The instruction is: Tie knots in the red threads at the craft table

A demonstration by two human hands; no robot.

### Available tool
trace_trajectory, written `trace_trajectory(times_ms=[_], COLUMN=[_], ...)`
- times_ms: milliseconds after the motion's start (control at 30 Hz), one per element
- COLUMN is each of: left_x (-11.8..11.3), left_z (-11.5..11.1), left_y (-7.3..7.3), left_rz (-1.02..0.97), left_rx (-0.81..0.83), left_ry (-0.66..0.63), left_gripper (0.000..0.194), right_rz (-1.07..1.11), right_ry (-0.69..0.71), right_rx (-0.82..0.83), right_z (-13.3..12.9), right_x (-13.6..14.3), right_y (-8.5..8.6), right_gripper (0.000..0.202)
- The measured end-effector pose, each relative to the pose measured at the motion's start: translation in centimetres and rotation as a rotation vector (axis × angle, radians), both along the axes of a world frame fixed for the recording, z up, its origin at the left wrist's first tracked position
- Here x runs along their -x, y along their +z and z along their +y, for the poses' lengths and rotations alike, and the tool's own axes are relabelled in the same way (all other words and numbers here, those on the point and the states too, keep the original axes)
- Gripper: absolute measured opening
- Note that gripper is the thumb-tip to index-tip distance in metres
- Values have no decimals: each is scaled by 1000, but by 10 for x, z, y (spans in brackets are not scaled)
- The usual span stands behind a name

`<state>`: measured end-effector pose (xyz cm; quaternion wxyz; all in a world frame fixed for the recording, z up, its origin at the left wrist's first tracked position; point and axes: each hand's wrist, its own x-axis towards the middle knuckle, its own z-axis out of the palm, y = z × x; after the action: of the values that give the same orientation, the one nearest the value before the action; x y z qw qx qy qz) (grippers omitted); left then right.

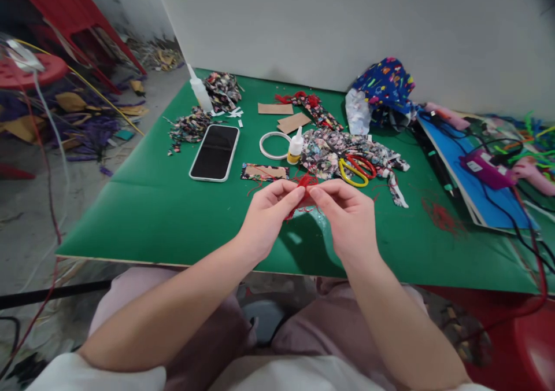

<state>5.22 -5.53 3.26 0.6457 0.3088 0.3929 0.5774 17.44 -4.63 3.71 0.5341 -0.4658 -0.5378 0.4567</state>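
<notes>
Red threads point(306, 180) are pinched between both hands above the green table point(151, 206). My left hand point(269, 211) is closed on them with thumb and forefinger, and my right hand point(351, 214) pinches them from the other side, the fingertips almost touching. Just beyond the hands lies a floral strip with a brown card piece point(264, 172). Behind them stand a small glue bottle point(295, 147) and a white ring point(262, 146). Scissors with yellow and red handles point(354, 172) rest on floral fabric point(323, 151), to the right.
A phone point(214, 152) lies at the left, near a taller bottle point(200, 93) and floral scraps point(223, 90). Brown cards point(275, 109) lie farther back. Blue patterned fabric point(385, 87) sits at the back right. A blue folder point(459, 171), cables and a purple tool point(488, 168) occupy the right side.
</notes>
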Motion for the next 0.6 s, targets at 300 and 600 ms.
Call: trace_trajectory(times_ms=[300,600], left_x=[-2,1], left_z=[-3,-3], left_y=[1,-1], left_rz=[60,61], left_rx=[-39,-7], left_ry=[8,-79], left_gripper=[13,14], right_rz=[113,91], right_ry=[-55,-68], right_rx=[54,41], right_z=[2,1], right_x=[2,1], right_y=[2,0], right_gripper=[8,10])
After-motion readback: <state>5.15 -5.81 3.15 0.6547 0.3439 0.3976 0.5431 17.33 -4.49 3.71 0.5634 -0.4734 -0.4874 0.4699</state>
